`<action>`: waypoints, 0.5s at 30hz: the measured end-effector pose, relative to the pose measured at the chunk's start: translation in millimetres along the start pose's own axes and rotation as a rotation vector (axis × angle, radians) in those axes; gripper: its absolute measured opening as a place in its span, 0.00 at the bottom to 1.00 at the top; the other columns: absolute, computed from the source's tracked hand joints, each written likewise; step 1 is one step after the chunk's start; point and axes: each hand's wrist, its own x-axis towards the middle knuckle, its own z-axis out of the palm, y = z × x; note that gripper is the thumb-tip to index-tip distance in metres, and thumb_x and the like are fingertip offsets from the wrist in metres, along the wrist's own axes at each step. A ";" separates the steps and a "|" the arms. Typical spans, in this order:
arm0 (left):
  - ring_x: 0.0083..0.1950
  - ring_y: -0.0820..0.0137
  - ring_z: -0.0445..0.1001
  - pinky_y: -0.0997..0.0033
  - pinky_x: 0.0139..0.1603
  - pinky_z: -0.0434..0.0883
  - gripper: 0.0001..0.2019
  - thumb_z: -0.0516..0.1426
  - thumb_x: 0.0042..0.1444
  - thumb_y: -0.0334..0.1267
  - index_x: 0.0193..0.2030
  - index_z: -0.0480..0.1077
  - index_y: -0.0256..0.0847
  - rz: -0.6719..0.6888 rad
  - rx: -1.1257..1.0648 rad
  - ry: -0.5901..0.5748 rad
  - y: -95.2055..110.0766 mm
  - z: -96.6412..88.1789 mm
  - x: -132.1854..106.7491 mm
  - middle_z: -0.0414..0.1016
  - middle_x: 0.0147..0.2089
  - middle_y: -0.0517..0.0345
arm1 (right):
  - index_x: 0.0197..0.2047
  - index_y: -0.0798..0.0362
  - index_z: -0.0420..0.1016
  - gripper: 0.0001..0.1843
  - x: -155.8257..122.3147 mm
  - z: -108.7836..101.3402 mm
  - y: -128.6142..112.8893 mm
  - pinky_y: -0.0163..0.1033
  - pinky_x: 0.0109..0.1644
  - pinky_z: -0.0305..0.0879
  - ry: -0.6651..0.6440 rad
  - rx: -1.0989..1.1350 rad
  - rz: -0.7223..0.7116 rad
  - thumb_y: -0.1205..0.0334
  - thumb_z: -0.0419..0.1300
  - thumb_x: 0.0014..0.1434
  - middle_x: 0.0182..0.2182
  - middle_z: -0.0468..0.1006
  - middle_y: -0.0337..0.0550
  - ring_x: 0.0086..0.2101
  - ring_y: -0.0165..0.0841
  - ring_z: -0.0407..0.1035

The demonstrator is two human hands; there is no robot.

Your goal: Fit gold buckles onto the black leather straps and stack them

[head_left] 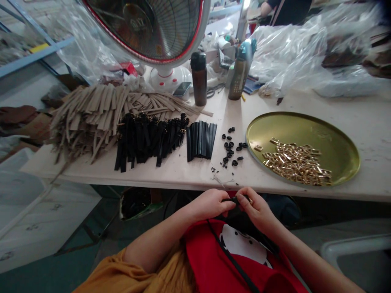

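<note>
Just off the table's front edge, above my lap, my left hand (216, 203) and my right hand (254, 206) come close together. Both are closed on a short black strap (232, 200), which shows between the fingertips. A small gold glint is visible at my right fingers; the fingers hide most of it. On the table ahead lie small black strap loops (229, 149), a row of flat black strips (201, 140) and a heap of black straps with gold buckles (149, 140). Gold buckles (301, 162) are piled on a round gold tray (330, 130) at the right.
A large pile of beige strips (91, 118) covers the table's left side. Behind stand a fan (165, 73), a dark bottle (199, 81) and a grey-green bottle (240, 73). Clear plastic bags (293, 53) fill the back right. Another person (287, 12) is partly visible at the back.
</note>
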 end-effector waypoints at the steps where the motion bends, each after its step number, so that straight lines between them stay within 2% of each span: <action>1: 0.25 0.75 0.67 0.78 0.26 0.59 0.15 0.49 0.55 0.42 0.29 0.70 0.35 -0.007 0.000 0.006 -0.1 2.4 1.3 0.73 0.25 0.59 | 0.30 0.51 0.61 0.15 -0.2 0.3 0.7 0.34 0.24 0.56 0.010 -0.018 -0.004 0.48 0.48 0.58 0.21 0.64 0.37 0.22 0.29 0.59; 5: 0.26 0.74 0.68 0.77 0.26 0.60 0.15 0.48 0.55 0.42 0.28 0.70 0.35 -0.014 0.039 0.034 -1.3 10.4 8.0 0.73 0.25 0.58 | 0.29 0.51 0.61 0.14 -1.1 2.9 4.3 0.35 0.25 0.56 0.063 -0.023 0.011 0.49 0.48 0.58 0.21 0.63 0.36 0.22 0.29 0.59; 10: 0.26 0.73 0.68 0.76 0.26 0.60 0.15 0.48 0.54 0.42 0.29 0.70 0.35 -0.001 0.064 0.008 -6.2 5.9 9.1 0.73 0.26 0.57 | 0.31 0.50 0.61 0.15 -0.5 4.3 3.6 0.34 0.23 0.55 0.038 0.022 0.056 0.48 0.48 0.58 0.18 0.61 0.34 0.20 0.29 0.58; 15: 0.28 0.74 0.69 0.77 0.28 0.61 0.16 0.46 0.56 0.42 0.31 0.70 0.35 0.012 -0.013 -0.042 -7.4 4.0 5.4 0.74 0.28 0.58 | 0.37 0.51 0.63 0.12 -3.4 -1.0 2.7 0.37 0.31 0.62 0.014 -0.082 -0.027 0.51 0.48 0.58 0.27 0.70 0.41 0.28 0.33 0.66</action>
